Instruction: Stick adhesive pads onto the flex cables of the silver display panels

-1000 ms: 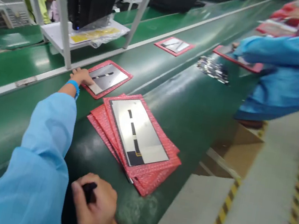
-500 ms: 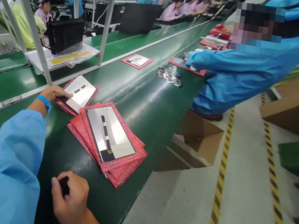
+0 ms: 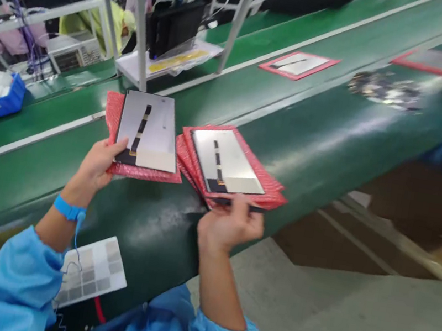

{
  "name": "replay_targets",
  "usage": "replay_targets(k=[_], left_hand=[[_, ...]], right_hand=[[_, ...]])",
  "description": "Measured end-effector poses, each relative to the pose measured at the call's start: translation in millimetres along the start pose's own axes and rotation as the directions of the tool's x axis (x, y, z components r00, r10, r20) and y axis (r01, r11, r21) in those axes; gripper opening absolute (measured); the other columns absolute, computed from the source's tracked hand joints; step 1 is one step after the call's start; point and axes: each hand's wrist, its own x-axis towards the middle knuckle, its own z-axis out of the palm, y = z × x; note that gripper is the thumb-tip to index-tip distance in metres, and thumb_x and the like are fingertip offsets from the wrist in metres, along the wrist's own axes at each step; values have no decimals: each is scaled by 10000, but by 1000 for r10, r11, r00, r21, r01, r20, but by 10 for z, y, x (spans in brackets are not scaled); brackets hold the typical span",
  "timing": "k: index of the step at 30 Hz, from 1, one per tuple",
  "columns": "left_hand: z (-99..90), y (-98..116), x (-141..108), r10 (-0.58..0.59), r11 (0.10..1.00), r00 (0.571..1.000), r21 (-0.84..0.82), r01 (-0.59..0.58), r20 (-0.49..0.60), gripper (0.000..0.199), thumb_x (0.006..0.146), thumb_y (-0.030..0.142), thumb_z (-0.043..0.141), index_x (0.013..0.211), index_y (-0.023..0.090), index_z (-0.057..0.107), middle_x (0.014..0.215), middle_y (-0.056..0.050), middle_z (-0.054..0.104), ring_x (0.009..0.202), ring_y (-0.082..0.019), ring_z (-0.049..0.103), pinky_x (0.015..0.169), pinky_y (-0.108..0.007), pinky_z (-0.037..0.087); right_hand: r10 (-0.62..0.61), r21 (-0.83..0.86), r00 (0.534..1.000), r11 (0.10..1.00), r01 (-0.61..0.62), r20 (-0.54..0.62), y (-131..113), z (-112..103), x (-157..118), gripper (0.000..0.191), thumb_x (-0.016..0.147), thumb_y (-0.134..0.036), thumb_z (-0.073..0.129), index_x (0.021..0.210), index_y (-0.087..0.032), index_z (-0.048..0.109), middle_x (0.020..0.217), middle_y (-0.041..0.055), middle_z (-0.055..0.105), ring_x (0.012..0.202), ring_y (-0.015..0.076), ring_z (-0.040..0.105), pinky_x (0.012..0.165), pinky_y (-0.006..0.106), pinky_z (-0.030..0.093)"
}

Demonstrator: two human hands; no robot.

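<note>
Your left hand (image 3: pixel 97 165) pinches a flat grey panel (image 3: pixel 154 132) by its near left corner, thumb on the face and fingers hidden beneath, with a red bubble-wrap sleeve (image 3: pixel 115 107) showing under the panel at the left and along the near edge. The panel appears held above the green work surface (image 3: pixel 312 141), ahead of you and left of the stack of wrapped panels (image 3: pixel 230 158). Its long axis points almost straight away from you, while that of the stack's top panel slants, far end to the left and near end to the right. The gap between them is the relation that counts: the sleeve's near right corner comes right up to the stack's left side, and whether they touch or merely overlap in view cannot be told. Your right hand (image 3: pixel 230 226), the nearer of the two to the stack, is curled around a slim black tool (image 3: pixel 256 209) lying crosswise just in front of the stack's near edge; contact there is unclear. Farther up the surface, well apart from both your hands, lies a lone panel on red wrap (image 3: pixel 301 65).
</note>
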Motion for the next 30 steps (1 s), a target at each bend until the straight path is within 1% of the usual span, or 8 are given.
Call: replay_targets(k=[4, 7, 13, 16, 19, 25, 28, 30], left_hand=[[-111, -784, -984, -43, 999, 996, 0, 43, -72, 652, 724, 682, 920, 1063, 147, 767, 927, -95, 804, 835, -240, 774, 827, -377, 653], [-58, -1180, -1396, -64, 989, 992, 125, 78, -112, 629, 821, 745, 789, 1024, 151, 754, 917, -93, 798, 819, -235, 761, 812, -379, 634], [-272, -1278, -1971, 37, 775, 992, 630, 47, -119, 232, 975, 441, 723, 954, 210, 732, 893, -54, 776, 862, -244, 740, 877, -389, 586], [-562, -1342, -2273, 140, 602, 987, 798, -26, -73, 224, 1031, 345, 639, 1187, 215, 734, 1363, -140, 742, 1334, -335, 661, 1159, -501, 489], [-837, -1510, -2481, 199, 455, 980, 885, -99, 7, 351, 1027, 313, 643, 1351, 188, 692, 1578, -190, 604, 1533, -407, 498, 1228, -601, 415], [-1118, -1550, -2189, 349, 308, 936, 937, -164, 49, 365, 1109, 363, 504, 1356, 174, 695, 1467, -190, 680, 1407, -354, 601, 1169, -540, 464], [-1197, -1481, -1755, 369, 237, 927, 958, -160, 63, 447, 1093, 336, 551, 1501, 161, 604, 1569, -185, 604, 1463, -369, 521, 1161, -534, 439], [-1233, -1479, -1538, 327, 207, 942, 967, -148, 75, 496, 1066, 336, 608, 1529, 160, 585, 1604, -180, 573, 1447, -392, 504, 1119, -542, 445]], right_hand=[[30, -15, 998, 999, -31, -58, -105, -265, 121, 176, 791, -324, 645, 736, -239, 501, 571, -75, 559, 454, 93, 504, 422, 188, 446], [72, -75, 997, 995, -69, 42, -183, -347, 21, 165, 771, -326, 666, 724, -232, 538, 552, -62, 559, 447, 104, 510, 402, 193, 442], [183, -209, 944, 970, -127, 275, -358, -261, -350, 88, 730, -244, 724, 690, -234, 646, 551, -39, 621, 427, 119, 551, 370, 198, 470], [210, -233, 858, 966, -109, 469, -472, -180, -580, 168, 773, -288, 827, 735, -225, 677, 590, -20, 694, 467, 143, 631, 425, 230, 562], [321, -311, 689, 939, -145, 650, -506, -93, -855, 238, 846, -362, 877, 802, -200, 709, 695, 10, 765, 559, 161, 717, 509, 256, 635], [406, -377, 325, 914, -150, 855, -58, 279, -1242, 280, 909, -449, 869, 854, -214, 727, 777, -7, 784, 693, 141, 777, 610, 215, 655], [430, -402, 236, 902, -159, 871, 283, 469, -1309, 299, 900, -439, 881, 879, -199, 704, 796, -8, 779, 713, 129, 770, 600, 193, 635], [461, -432, 234, 886, -168, 856, 453, 516, -1328, 324, 898, -457, 878, 896, -193, 691, 805, -1, 777, 722, 130, 770, 586, 183, 622]])
